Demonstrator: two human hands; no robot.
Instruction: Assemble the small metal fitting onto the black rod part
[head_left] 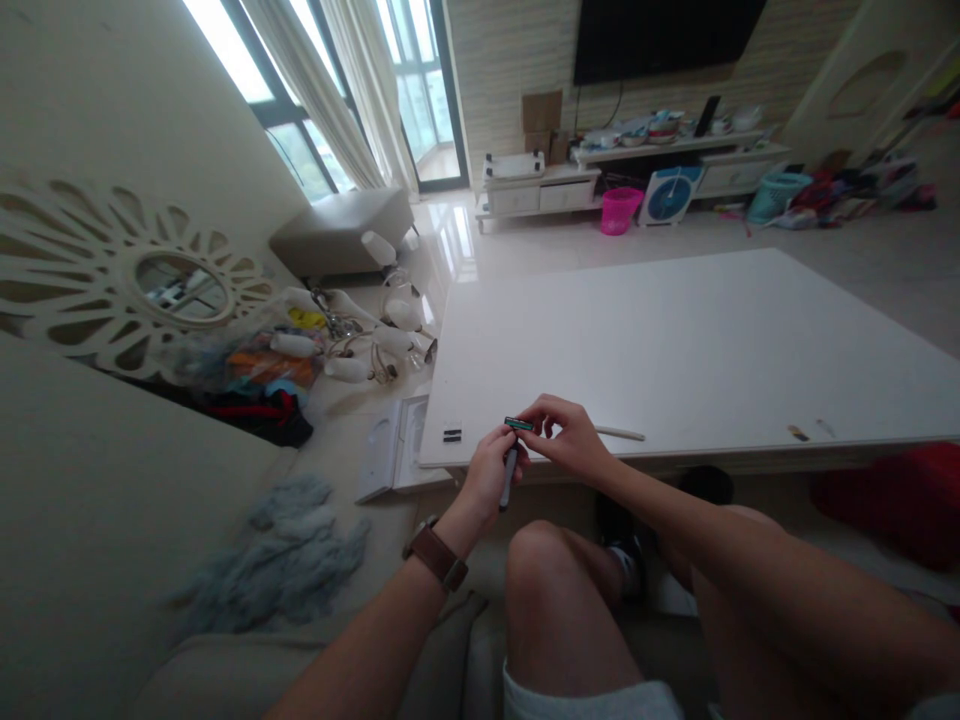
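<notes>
Both my hands are on a razor, right at the near edge of the table.

My left hand (pixel 491 470) is closed around the razor (pixel 512 455) handle, and my right hand (pixel 566 435) pinches its green head. I should grip the handle steady and pull the head gently. A thin white stick (pixel 619 433) lies nearby on the white table (pixel 675 340).

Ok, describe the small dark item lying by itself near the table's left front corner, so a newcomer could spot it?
Start at the big white table and go to its near left corner. Left of the left hand, which holds a razor, lies a small black piece. It is the only dark, striped thing there; the pale stick lies right of the hands.
</notes>
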